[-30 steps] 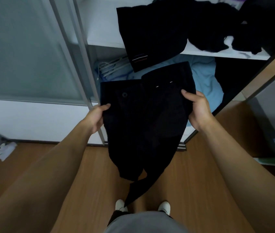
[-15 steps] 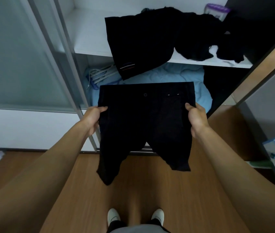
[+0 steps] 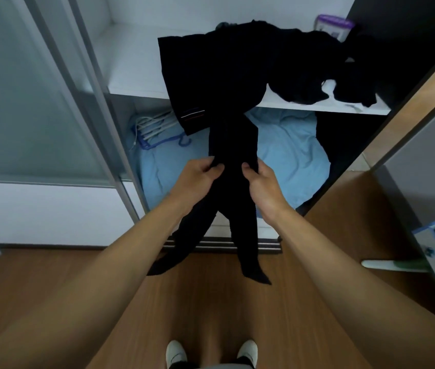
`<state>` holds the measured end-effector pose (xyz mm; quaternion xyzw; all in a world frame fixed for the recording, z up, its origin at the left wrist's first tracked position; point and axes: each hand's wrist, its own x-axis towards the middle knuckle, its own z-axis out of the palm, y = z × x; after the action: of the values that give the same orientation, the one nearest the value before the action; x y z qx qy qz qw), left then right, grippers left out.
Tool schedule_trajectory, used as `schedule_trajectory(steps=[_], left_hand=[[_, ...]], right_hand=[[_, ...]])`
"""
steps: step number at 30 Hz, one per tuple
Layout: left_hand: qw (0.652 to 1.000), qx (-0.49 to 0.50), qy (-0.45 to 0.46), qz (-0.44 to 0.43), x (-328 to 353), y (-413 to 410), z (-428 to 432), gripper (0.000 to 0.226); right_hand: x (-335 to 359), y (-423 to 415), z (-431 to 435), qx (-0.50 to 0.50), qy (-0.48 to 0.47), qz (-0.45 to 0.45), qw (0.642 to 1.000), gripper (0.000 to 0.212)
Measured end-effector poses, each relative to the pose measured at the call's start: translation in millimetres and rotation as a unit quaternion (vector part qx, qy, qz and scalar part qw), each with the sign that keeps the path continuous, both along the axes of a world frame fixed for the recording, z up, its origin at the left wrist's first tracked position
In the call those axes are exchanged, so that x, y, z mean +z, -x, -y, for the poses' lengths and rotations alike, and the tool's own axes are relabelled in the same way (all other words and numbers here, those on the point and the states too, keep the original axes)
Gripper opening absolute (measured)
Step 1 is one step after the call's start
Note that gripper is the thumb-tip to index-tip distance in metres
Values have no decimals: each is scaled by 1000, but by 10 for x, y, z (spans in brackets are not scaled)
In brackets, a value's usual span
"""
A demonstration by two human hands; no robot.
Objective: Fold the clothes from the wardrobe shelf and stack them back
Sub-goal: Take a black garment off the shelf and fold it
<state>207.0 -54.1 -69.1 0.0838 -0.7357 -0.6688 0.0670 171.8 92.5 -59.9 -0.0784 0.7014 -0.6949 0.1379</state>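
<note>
Folding black fabric shorts [image 3: 233, 166] lengthwise, in midair before an open white wardrobe shelf [image 3: 136, 86].

Left hand [image 3: 197, 179] and right hand [image 3: 260, 182] pinching shut on the waistband, nearly touching; legs dangling toward six o'clock. Lying unfolded at twelve o'clock: crumpled dark clothes [image 3: 251, 70]. Probably next: aligning halves, then folding the legs up.

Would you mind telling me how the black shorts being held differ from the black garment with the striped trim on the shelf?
The black shorts hang in the air, pinched by the left hand and right hand; the striped-trim garment lies on the white shelf, untouched. The shorts are gathered narrow, with both legs dangling; the striped-trim garment is spread wide, one corner drooping over the shelf edge. Only the latter shows a striped band. Both are black.
</note>
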Motion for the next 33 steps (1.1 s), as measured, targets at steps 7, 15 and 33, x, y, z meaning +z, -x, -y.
schedule_trajectory(steps=[7,15,33], left_hand=[[964,-164,211,-2,-3,-64,-87,52],[969,-156,185,-42,-19,-53,147,41],[989,60,-133,3,300,420,-19,54]], right_hand=[[-2,58,-80,69,54,47,995,52],[35,226,-239,-73,103,50,991,28],[213,314,-647,-95,-19,-133,986,23]])
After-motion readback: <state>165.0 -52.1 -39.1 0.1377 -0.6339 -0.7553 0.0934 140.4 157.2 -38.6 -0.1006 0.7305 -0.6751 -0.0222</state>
